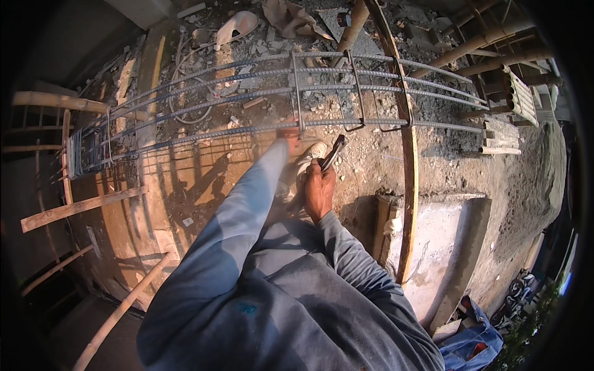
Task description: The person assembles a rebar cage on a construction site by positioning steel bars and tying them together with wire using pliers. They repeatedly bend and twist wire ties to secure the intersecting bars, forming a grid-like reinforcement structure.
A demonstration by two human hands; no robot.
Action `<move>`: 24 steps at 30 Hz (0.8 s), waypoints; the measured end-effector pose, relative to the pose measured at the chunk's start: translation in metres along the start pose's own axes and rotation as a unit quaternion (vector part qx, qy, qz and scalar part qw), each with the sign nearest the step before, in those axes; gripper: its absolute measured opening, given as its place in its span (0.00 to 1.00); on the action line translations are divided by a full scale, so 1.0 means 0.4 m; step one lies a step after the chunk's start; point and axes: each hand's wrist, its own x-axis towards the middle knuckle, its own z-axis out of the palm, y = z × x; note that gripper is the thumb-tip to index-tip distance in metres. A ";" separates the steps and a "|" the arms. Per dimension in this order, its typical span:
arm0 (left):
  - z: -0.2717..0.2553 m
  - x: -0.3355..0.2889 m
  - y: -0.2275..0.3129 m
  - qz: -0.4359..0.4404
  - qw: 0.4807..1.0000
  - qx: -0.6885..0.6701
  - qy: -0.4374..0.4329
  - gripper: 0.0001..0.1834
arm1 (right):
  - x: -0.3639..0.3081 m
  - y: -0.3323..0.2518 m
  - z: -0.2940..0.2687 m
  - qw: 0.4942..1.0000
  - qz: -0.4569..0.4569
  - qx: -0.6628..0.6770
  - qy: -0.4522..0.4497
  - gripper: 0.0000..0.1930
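A long cage of ribbed rebar (216,132) stretches across in front of me, with square steel stirrups (357,93) around its bars. My left hand (291,137) is closed at the nearest bar, right beside a stirrup (296,86); the bar partly hides its fingers. Just below the cage, my right hand (320,191) grips dark pincers (334,153), their head pointing up and to the right, apart from the bars. A light shoe (312,152) shows between my two hands.
A wooden plank (409,185) runs up under the cage on the right. Bamboo poles (124,312) and a board (83,209) stand at the left. Rubble (266,46) covers the far ground. A concrete block (433,241) and blue cloth (476,340) lie at the right.
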 end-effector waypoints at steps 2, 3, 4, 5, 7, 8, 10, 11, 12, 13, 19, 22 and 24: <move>0.015 -0.003 0.003 0.006 0.999 0.034 0.038 0.14 | 0.008 0.017 -0.008 0.965 0.040 -0.217 -0.144 0.10; 0.020 -0.006 0.003 0.011 0.998 0.037 0.045 0.13 | 0.008 0.024 -0.006 0.975 0.027 -0.164 -0.147 0.11; 0.023 -0.007 0.004 0.018 0.998 0.033 0.044 0.11 | 0.007 0.024 -0.012 0.986 0.015 -0.116 -0.121 0.12; 0.025 -0.008 0.004 0.025 0.999 0.023 0.039 0.10 | 0.007 0.021 -0.016 0.993 -0.008 -0.050 -0.111 0.13; 0.021 -0.008 0.003 0.039 0.999 -0.008 0.021 0.09 | 0.002 0.006 -0.025 0.978 0.011 -0.149 -0.145 0.14; 0.016 -0.007 0.002 0.043 0.999 -0.022 0.011 0.09 | -0.001 -0.003 -0.028 0.966 0.012 -0.184 -0.182 0.15; 0.005 -0.003 0.000 0.017 0.999 -0.032 -0.004 0.12 | 0.003 -0.026 -0.037 0.963 0.018 -0.192 -0.189 0.12; -0.002 0.001 0.002 0.019 0.999 -0.015 -0.026 0.12 | 0.004 -0.038 -0.046 0.968 0.009 -0.192 -0.163 0.11; -0.008 0.007 0.002 0.020 0.999 -0.015 -0.027 0.08 | 0.003 -0.049 -0.055 0.973 0.012 -0.189 -0.130 0.10; -0.014 0.012 0.002 0.016 0.999 -0.018 -0.037 0.11 | 0.003 -0.060 -0.069 0.984 0.052 -0.111 -0.131 0.09; -0.012 -0.006 -0.030 0.046 0.997 -0.067 -0.005 0.12 | 0.036 -0.144 -0.167 0.949 -0.046 -0.271 -0.157 0.14; -0.002 -0.100 -0.071 0.007 0.984 -0.175 0.034 0.10 | 0.065 -0.166 -0.220 0.921 -0.048 -0.345 -0.174 0.13; 0.004 -0.179 -0.083 -0.008 0.982 -0.186 0.009 0.11 | 0.066 -0.154 -0.245 0.902 -0.098 -0.394 -0.147 0.14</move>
